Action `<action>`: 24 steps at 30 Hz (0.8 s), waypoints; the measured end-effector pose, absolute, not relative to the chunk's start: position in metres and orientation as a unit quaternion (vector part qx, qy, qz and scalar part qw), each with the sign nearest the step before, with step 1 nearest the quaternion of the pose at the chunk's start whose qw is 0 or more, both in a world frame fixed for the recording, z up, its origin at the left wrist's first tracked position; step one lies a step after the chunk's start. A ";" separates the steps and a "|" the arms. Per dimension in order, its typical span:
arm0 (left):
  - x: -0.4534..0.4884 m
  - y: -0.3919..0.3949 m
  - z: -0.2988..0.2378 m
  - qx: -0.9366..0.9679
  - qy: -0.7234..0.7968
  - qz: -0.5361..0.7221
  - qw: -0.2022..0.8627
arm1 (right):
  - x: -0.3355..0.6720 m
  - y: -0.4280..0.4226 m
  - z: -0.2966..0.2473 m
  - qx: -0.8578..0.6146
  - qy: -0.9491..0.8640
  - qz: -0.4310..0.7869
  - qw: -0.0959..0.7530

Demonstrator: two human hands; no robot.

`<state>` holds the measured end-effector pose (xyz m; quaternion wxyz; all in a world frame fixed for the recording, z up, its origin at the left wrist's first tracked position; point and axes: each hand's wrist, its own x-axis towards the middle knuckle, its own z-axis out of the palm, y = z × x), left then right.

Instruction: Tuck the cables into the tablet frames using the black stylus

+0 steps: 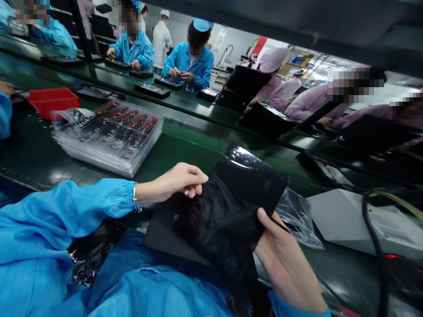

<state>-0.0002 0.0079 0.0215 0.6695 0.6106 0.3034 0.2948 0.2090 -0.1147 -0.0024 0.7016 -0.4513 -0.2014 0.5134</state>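
A glossy black flat panel [256, 178], like a tablet screen, is held tilted in front of me. Wrinkled clear film [220, 204] loosely covers part of its face. My left hand [181, 181] pinches at the panel's upper left edge, where the film seems to be drawn up between thumb and fingers. My right hand [282, 253] grips the panel by its right edge, thumb on the front and fingers behind it. Below and left of the panel lies a matte dark flat piece [165, 235], close to my lap; I cannot tell whether the two are joined.
Stacked clear plastic trays [109, 141] with small parts stand at left, near a red bin [54, 102]. A clear bag [299, 215], a white box [357, 220] and a black cable [375, 237] lie at right. Co-workers sit across the green line [194, 108], which carries several black devices.
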 end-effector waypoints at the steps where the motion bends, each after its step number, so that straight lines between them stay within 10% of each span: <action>1: 0.001 0.008 0.021 0.626 0.307 0.297 0.652 | 0.209 -0.115 -0.003 -0.451 -0.197 0.516 0.701; 24: 0.003 0.003 0.031 0.625 0.315 0.298 0.649 | 0.208 -0.112 0.004 -0.471 -0.168 0.534 0.681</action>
